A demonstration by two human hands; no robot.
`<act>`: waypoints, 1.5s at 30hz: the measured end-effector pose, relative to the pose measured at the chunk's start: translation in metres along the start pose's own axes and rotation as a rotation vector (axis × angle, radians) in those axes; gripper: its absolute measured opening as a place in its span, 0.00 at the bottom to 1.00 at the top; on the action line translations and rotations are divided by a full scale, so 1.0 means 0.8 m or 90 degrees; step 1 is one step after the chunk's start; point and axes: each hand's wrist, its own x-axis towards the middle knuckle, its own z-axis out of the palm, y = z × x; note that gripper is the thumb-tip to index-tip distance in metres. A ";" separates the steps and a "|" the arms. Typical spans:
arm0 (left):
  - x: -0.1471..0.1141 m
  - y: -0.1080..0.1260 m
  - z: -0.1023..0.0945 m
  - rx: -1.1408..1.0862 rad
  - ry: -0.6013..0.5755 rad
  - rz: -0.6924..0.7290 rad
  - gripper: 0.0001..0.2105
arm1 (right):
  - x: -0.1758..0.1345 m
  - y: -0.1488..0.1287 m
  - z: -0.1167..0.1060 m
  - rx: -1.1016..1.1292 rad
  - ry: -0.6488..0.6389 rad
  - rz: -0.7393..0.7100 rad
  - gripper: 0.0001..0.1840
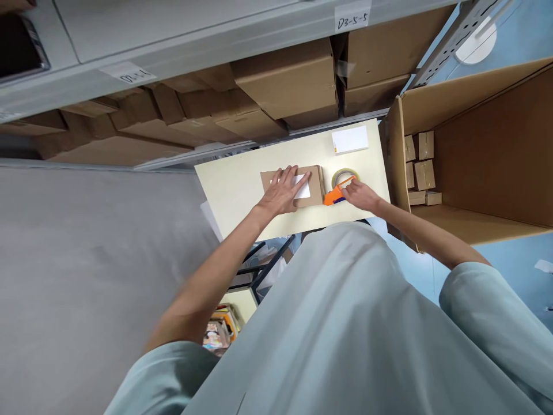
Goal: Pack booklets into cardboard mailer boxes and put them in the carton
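A small cardboard box (317, 180) with a white label (303, 189) lies on the pale tabletop (233, 184). Spread across its top is my left hand (283, 189), fingers apart and pressing flat, covering part of the label. My right hand (359, 193) is closed round the handle of an orange tape dispenser (333, 196). The dispenser carries a large yellowish tape roll (336, 177), and its front end is at the box's right edge. Whether tape touches the cardboard there, I cannot tell.
A white pad or box (349, 140) lies at the table's back right. To the right stands a big open carton (488, 155) holding several small boxes (425, 174). Shelving (259, 34) packed with cartons (289, 75) runs behind the table. A grey wall (95, 259) is at the left.
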 end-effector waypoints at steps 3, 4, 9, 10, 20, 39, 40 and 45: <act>-0.004 -0.011 0.001 -0.034 -0.043 -0.030 0.67 | 0.026 -0.036 0.012 0.018 -0.029 0.011 0.26; -0.004 -0.009 0.005 -0.056 -0.035 -0.058 0.66 | 0.030 -0.043 0.014 0.022 -0.034 0.013 0.26; 0.029 0.019 0.043 -0.173 0.248 -0.449 0.54 | 0.027 -0.064 0.016 0.050 -0.066 0.041 0.24; 0.042 0.025 0.053 -0.195 0.298 -0.526 0.51 | 0.026 -0.067 0.015 0.059 -0.069 0.050 0.25; 0.087 0.065 0.081 -0.159 0.404 -0.569 0.41 | 0.018 -0.088 0.011 0.071 -0.080 0.015 0.22; 0.075 0.104 0.082 -0.183 0.420 -0.485 0.32 | -0.152 0.063 -0.003 -0.025 -0.079 0.066 0.20; 0.073 0.106 0.083 -0.184 0.412 -0.467 0.32 | -0.144 0.075 -0.005 -0.026 -0.075 0.064 0.20; 0.058 0.116 0.091 -0.143 0.359 -0.364 0.31 | -0.059 0.087 -0.011 -0.026 -0.073 0.070 0.25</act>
